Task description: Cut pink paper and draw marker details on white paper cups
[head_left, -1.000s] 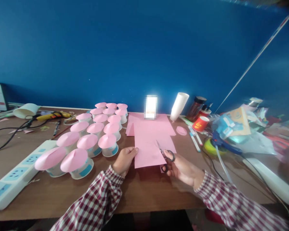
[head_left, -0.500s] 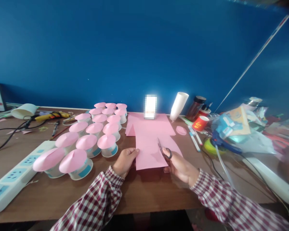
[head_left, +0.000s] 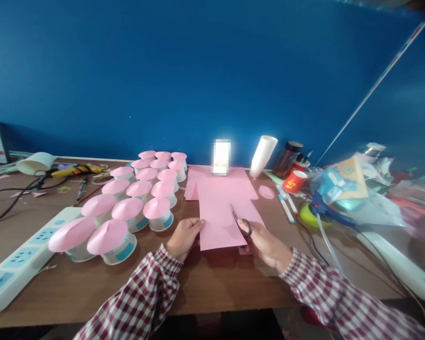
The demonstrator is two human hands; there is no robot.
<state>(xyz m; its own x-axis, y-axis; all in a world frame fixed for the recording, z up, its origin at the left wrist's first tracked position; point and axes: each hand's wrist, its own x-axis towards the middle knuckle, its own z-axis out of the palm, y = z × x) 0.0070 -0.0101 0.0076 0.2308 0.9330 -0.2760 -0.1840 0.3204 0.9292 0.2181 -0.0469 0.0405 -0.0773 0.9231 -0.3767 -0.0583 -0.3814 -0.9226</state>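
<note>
at the near middle of the worktop point(head_left: 198, 288), seen from the head camera, a pink sheet point(head_left: 217, 224) lies between two hands, its near edge seeming to hang just clear of the wood. its long axis runs near to far, and its far end meets more pink paper point(head_left: 230, 182). the left hand point(head_left: 184, 238) is at the sheet's left edge, towards the near corner; its grip is narrow, pinching paper with the thumb on top and the fingers mostly hidden beneath.

the right hand point(head_left: 267, 245) sits to the right of the sheet, its grip closed around the handles of a pair of scissors point(head_left: 235, 216). from that grip the blades reach far and a little left, slanting slightly across the sheet's length, on the right side of the sheet. so the right hand is the nearer one to the blades, while the left hand is well apart from their tips. whether the blades are parted i cannot tell. left of the left hand stand rows of pink-topped cups point(head_left: 157, 208); far right of the sheet rests a small pink disc point(head_left: 267, 191).
</note>
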